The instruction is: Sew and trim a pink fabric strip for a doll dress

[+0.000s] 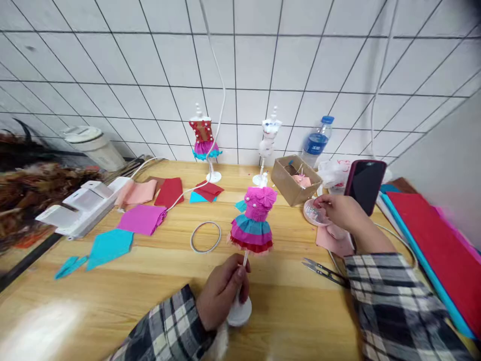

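My left hand (227,291) is wrapped round the white stem of a miniature dress form (259,205), tilted slightly above the table with its round base below my fist. It wears a pink paper bodice with a fan-shaped flower and a few pearl beads, over a blue, magenta and red ruffled skirt. My right hand (341,210) reaches into a small round dish (311,216) of what look like tiny beads. Its fingertips are pinched together, and whatever they hold is too small to make out. Thread snips (325,272) lie on the table near the right sleeve.
Behind stand another dressed form (203,138), a white form (267,138), a cardboard box (291,185) and a water bottle (317,140). A phone (364,185) stands upright by my right hand. Tape ring (206,236), crepe paper pieces (143,219) and a power strip (84,208) lie left.
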`<state>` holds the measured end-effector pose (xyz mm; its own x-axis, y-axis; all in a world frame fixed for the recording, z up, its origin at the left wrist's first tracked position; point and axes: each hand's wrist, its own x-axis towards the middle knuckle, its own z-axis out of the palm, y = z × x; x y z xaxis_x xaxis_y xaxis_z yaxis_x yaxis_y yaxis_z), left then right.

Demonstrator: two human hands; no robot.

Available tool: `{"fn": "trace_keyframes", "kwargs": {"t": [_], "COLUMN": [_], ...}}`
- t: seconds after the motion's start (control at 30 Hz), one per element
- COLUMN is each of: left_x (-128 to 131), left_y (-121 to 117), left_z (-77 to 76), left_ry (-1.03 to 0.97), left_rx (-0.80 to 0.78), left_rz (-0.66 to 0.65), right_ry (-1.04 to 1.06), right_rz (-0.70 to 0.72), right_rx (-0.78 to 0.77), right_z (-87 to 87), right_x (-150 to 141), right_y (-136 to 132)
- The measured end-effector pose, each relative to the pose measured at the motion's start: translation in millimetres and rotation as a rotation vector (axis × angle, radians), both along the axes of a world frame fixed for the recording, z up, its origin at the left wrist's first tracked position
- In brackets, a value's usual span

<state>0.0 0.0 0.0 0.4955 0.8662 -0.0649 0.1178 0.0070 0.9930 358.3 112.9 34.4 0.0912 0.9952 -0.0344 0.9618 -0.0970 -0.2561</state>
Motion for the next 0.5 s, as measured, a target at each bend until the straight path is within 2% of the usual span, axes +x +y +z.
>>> {"fn": "trace_keyframes", "kwargs": {"t": [0.5], "left_x": [-0.3], "left_y": [1.0], "left_z": [1.3], "left_ry": [0.054], "left_rx": [0.02], "left_rz": [-0.001], "right_ry": [0.106], "right_rz": [0.005], "right_rx": [0.044], "right_z": [1.7], "right_x": [5.2], "right_y": [-3.8]}}
